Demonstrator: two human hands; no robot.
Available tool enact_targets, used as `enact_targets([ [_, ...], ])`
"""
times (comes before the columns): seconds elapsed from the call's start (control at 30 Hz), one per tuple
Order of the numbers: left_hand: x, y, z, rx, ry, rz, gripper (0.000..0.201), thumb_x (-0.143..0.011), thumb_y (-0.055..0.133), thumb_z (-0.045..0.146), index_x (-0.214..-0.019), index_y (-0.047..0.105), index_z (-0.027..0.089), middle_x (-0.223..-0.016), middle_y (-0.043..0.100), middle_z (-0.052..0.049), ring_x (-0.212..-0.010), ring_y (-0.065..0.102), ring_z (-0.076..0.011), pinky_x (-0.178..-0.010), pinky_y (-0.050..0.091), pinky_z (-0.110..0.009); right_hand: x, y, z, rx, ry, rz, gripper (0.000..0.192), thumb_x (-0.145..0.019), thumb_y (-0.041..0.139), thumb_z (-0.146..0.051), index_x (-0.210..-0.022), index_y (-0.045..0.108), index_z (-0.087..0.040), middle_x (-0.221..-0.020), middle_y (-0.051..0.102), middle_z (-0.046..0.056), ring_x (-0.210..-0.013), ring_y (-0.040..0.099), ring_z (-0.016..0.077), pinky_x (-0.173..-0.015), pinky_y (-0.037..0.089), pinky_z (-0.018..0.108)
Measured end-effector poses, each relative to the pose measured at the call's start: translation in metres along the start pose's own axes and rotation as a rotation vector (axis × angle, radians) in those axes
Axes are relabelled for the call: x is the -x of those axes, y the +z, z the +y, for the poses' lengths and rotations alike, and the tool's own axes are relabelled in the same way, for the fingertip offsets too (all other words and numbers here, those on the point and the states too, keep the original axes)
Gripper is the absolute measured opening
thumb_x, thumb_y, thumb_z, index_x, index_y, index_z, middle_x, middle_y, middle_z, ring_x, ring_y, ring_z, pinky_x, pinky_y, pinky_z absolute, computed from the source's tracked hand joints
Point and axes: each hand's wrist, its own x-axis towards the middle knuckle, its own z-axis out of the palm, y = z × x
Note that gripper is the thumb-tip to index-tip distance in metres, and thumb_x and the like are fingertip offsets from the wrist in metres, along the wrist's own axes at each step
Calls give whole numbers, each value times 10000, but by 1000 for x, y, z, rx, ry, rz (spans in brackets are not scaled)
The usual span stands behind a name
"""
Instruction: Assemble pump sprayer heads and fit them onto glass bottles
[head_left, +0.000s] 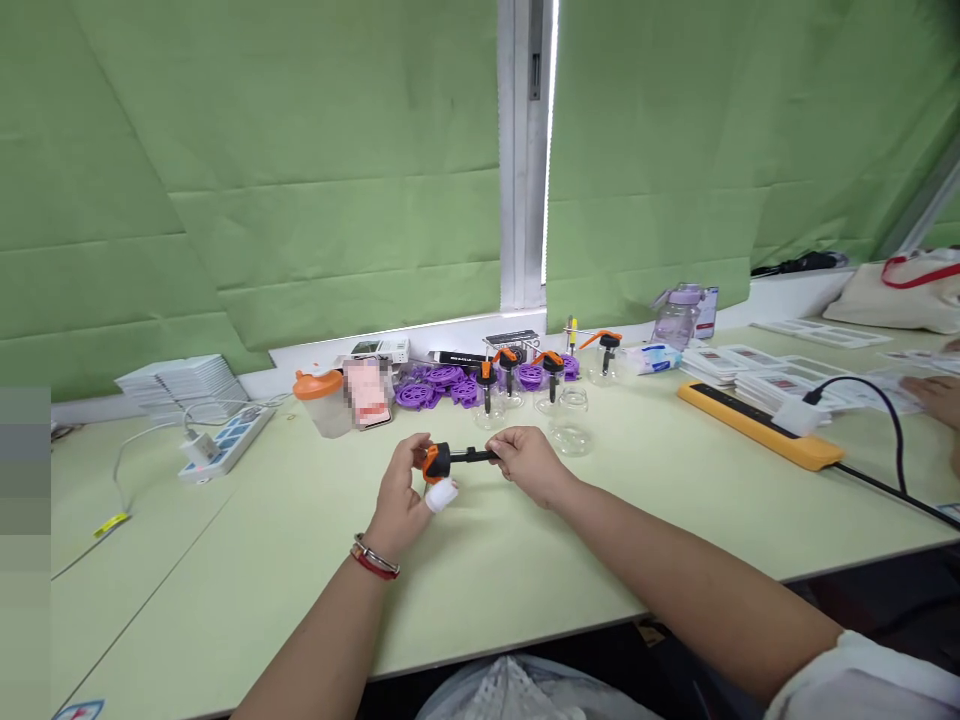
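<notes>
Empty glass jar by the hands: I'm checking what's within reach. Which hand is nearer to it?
Right. The right hand sits just left of and below the empty glass jar, not touching it. The left hand is farther left, beyond the black-and-orange pump part that both hands hold.

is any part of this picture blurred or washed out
Head view: the pink card and a strip at the left edge are pixelated; bright daylight glares through the gap between the green blinds; both hands, left and right, look sharp.

A small assembly workroom: a long pale-green worktable [525,560] runs beneath green window blinds [300,180]. Purple plastic parts [442,385], pump-top bottles [551,385] and power strips [757,425] crowd the frame's centre.
</notes>
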Motion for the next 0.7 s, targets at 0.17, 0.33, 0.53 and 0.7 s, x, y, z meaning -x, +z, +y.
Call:
enact_targets([
  [0.17,0,12,-5,193,-320,-85,488,-759,609,365,-1184,411,233,-990,540,-39,-723,548,-122,-633,492,-268,-8,8,8,-170,210,-53,154,-831,462,-164,-714,556,-132,-489,507,-23,-397,395,70,-393,286,196],
  [0.33,2,25,-20,293,-706,-64,460,-726,627,420,-1095,463,200,-693,471,42,-440,444,-77,-393,383,-218,-15,10,27,13,123,-140,152,-816,505,-209,-778,629,-130,-586,569,-8,-450,430,75,-460,355,207],
  [0.53,4,32,-28,255,-777,16,380,-652,702,394,-896,565,136,-655,492,27,-456,451,-69,-418,398,-215,-20,8,57,344,-112,-125,154,-756,577,-212,-825,710,-178,-771,663,29,-723,564,146,-658,404,244],
  [0.7,3,33,-28,228,-791,25,463,-687,680,367,-1088,576,159,-648,488,36,-440,437,-66,-419,395,-216,-26,10,65,454,-189,-149,164,-774,568,-197,-846,714,-191,-788,671,29,-731,568,151,-672,398,254],
])
